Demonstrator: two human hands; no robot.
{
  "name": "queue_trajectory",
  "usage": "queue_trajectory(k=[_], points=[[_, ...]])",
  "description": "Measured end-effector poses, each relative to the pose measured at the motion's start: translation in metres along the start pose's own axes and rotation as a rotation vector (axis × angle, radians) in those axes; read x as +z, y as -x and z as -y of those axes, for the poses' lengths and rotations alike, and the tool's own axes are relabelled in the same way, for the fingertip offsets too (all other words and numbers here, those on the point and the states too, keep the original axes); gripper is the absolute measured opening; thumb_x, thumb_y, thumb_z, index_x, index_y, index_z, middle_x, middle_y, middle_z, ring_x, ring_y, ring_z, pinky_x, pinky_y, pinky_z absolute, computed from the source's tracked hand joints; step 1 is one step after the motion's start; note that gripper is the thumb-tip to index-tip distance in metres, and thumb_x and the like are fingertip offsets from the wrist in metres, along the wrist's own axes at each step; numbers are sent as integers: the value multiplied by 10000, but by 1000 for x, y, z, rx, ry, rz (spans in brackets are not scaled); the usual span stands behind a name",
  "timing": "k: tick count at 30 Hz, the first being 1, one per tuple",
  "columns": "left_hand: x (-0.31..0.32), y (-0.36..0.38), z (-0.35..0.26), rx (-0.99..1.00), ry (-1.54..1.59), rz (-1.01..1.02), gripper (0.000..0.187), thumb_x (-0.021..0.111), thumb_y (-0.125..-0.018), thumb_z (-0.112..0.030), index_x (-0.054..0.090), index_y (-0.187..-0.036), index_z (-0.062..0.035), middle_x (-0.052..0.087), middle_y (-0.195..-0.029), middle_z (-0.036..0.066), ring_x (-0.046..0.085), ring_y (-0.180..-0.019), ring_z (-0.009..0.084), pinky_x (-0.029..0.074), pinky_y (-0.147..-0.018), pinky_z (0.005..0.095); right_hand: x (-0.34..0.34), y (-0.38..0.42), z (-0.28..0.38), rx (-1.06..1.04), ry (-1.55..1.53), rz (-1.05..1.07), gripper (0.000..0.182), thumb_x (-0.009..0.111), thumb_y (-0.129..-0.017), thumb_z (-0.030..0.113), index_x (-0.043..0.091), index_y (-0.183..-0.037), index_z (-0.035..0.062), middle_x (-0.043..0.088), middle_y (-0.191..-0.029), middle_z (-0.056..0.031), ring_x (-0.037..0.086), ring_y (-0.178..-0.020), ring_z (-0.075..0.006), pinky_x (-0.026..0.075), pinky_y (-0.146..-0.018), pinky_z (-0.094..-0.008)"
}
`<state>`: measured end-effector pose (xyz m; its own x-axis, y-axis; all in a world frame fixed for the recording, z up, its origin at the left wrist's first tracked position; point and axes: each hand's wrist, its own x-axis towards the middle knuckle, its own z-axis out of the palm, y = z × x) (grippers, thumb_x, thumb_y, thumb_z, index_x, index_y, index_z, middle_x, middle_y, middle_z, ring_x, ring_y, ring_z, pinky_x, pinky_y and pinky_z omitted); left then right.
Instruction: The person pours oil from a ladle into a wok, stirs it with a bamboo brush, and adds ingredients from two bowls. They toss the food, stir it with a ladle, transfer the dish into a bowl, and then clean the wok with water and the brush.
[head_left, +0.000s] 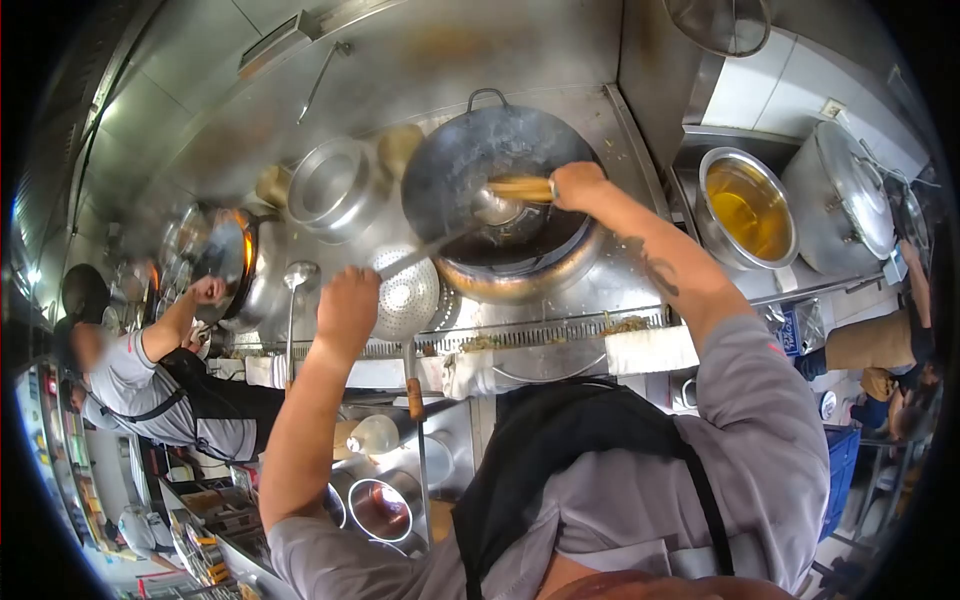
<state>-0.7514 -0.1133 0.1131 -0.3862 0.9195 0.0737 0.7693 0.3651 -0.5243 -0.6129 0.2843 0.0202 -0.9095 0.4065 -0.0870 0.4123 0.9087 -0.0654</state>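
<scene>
A large dark wok [440,165] sits on the burner in front of me, with some dark liquid in its lower part. My left hand [348,305] is closed round the handle end of a metal ladle [428,255], whose bowl reaches to the middle of the wok. In my right hand [578,187], over the wok's right half, is a bamboo wok brush [522,188]. Its bristle end meets the ladle's bowl in this view. A round perforated strainer [408,300] lies left of the wok, its wooden handle pointing toward me, close to my left hand.
Left of the wok stands a metal pot [330,185], with another ladle [300,275] nearby. A bowl of yellow oil [745,205] and a lidded stockpot [840,200] are at right. Sauce containers [380,510] sit low at left. A co-worker [165,385] handles another wok at far left.
</scene>
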Motion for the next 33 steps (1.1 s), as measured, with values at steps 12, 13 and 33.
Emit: queue_trajectory(k=[12, 13, 33], points=[[101, 90, -62, -606, 1775, 723, 156, 681, -872, -150, 553, -855, -64, 488, -580, -21, 447, -450, 63, 339, -370, 222, -2, -22, -12, -56, 64, 119, 302, 714, -709, 258, 703, -912, 35, 693, -914, -158, 672, -878, -325, 532, -774, -421], [107, 94, -70, -604, 1776, 721, 156, 681, -872, -150, 553, -855, -64, 488, -580, -21, 447, -450, 63, 339, -370, 222, -11, -14, -17, -25, 91, 178, 287, 716, -701, 249, 709, -884, 28, 695, -914, -162, 674, -879, -323, 533, -774, -417], [27, 44, -175, -184, 1353, -218, 205, 617, -839, -34, 505, -1000, 27, 539, -699, 142, 507, -570, 249, 425, -552, 356, -73, 161, -133, 365, -786, -401, 613, 734, -748, 474, 648, -1143, 14, 686, -860, -189, 672, -778, -276, 516, -731, -352]])
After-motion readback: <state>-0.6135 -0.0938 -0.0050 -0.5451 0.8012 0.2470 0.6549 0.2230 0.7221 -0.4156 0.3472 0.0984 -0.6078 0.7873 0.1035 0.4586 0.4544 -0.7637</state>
